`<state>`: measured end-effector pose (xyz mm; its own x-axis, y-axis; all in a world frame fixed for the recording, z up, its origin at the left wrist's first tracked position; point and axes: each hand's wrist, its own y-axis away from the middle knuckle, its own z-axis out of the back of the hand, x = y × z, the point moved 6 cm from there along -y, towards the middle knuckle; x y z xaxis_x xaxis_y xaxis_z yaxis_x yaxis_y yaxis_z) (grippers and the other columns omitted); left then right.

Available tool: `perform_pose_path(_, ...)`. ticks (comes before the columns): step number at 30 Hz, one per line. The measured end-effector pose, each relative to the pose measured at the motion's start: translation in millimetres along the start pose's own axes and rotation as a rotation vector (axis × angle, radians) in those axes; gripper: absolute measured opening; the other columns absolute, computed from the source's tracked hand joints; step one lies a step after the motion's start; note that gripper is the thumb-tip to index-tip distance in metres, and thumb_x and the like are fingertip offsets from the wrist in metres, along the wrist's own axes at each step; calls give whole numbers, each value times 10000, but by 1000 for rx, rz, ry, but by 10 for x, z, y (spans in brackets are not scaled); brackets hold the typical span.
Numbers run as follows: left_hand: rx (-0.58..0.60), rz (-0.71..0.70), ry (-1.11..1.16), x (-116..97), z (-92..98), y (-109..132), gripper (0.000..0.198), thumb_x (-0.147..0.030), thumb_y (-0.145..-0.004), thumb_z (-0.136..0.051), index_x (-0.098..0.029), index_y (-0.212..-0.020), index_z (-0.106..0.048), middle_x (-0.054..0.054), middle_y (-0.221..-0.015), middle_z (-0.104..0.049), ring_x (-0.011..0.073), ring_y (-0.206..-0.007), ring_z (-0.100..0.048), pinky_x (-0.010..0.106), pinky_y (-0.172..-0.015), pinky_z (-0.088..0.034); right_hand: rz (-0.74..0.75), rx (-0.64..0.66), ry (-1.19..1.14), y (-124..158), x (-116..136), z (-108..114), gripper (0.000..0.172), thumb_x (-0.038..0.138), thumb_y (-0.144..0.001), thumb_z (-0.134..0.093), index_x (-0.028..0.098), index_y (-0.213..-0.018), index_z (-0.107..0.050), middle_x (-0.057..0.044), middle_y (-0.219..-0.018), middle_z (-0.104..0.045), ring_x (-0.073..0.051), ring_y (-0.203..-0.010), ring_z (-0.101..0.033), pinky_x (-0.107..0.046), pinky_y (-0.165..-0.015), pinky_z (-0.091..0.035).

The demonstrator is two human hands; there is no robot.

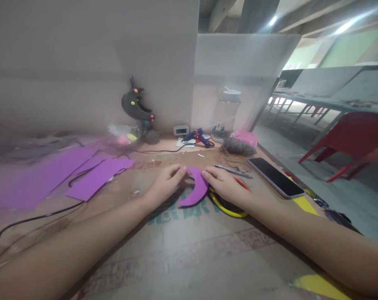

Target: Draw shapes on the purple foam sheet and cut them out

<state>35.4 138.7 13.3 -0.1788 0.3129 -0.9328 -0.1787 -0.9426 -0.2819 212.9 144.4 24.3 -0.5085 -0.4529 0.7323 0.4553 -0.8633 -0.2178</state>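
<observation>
A purple crescent-shaped piece (195, 192) is held over the table between my two hands. My left hand (167, 180) pinches its upper left tip between thumb and fingers. On the other side, my right hand (220, 181) grips the outer curve near the top, fingers closed. Scissors with red and yellow handles (229, 211) lie partly under my right hand and wrist; their blades are hidden. Behind that hand rests a pen (234, 171). Purple sheets (97, 179) lie to the left of my left hand.
A phone (275, 177) lies right of the pen. Farther back are a glue gun (199, 136), grey yarn (239, 146), a clear jar (227, 112), a small clock (180, 130) and a dark crescent ornament (135, 106). A black cable (36, 217) crosses the left side. Yellow pieces (317, 286) lie at right.
</observation>
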Motion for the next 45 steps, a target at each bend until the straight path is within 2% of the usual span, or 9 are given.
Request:
perform_pose_path(8, 43, 10, -103, 6, -18, 4, 436, -568, -910, -609, -173, -731, -664, 23, -677, -660, 174, -659, -606, 280, -633, -474, 41, 30, 39, 27, 95, -4, 369, 426, -1010, -427, 231, -698, -389, 26, -685, -452, -154, -668, -422, -302, -654, -326)
perform_pose_path(17, -55, -14, -24, 14, 37, 6, 485, -613, -986, -478, -174, -871, -648, 50, -819, -680, 190, -751, -664, 311, -694, -582, 37, 20, 57, 19, 65, -23, 317, 405, -976, -472, 221, -719, -445, 13, -705, -501, -162, -699, -471, -298, -657, -342)
perform_pose_path(22, -161, -214, -223, -81, 120, 40, 438, -329, -1016, -424, -209, -1421, -536, 123, -1331, -648, 241, -1159, -637, 440, -1036, -517, -58, -13, -201, -18, -39, 21, 361, 506, -950, -428, 222, -730, -459, 10, -709, -478, -158, -674, -444, -291, -633, -365)
perform_pose_path(25, -89, -439, -577, -255, 28, 109, 505, -250, -956, -529, -230, -1461, -546, 116, -1542, -530, 286, -1419, -468, 504, -1206, -336, -86, 17, -249, -23, -61, 22, 359, 512, -896, -465, 226, -681, -437, 18, -675, -438, -148, -640, -406, -285, -601, -346)
perform_pose_path(29, 136, -490, -694, -341, -147, 193, 250, -368, -986, -601, -266, -1163, -746, 57, -1228, -752, 284, -1208, -611, 513, -1163, -319, -47, 64, -181, 13, 13, 20, 414, 497, -865, -514, 235, -596, -339, 33, -628, -349, -132, -609, -345, -287, -584, -302)
perform_pose_path(32, 110, -273, -476, -283, -114, 164, 219, -394, -939, -629, -230, -972, -771, 58, -1044, -785, 263, -1040, -654, 452, -1065, -398, -59, 86, -260, 27, 46, 14, 520, 636, -924, -447, 228, -602, -424, 7, -620, -467, -152, -627, -462, -298, -634, -387)
perform_pose_path(35, 42, -47, -291, -152, -48, 96, 301, -446, -902, -586, -187, -831, -722, 59, -837, -741, 218, -794, -640, 335, -776, -488, -82, 91, -389, 4, 24, -9, 643, 765, -942, -367, 207, -693, -566, -48, -709, -628, -186, -715, -611, -317, -739, -477)
perform_pose_path(38, 81, 35, -225, -72, -34, 20, 397, -514, -884, -518, -180, -710, -642, 8, -633, -609, 146, -559, -505, 264, -555, -393, -80, 49, -412, -32, -36, -28, 620, 781, -913, -448, 202, -743, -593, -46, -725, -639, -179, -691, -610, -308, -699, -487)
perform_pose_path(45, 162, 68, -141, -40, -37, -27, 418, -502, -832, -526, -209, -545, -442, -28, -550, -422, 121, -545, -410, 249, -539, -327, -7, 30, -335, -49, -58, -29, 476, 632, -984, -437, 215, -800, -574, -23, -735, -631, -187, -709, -614, -318, -712, -484)
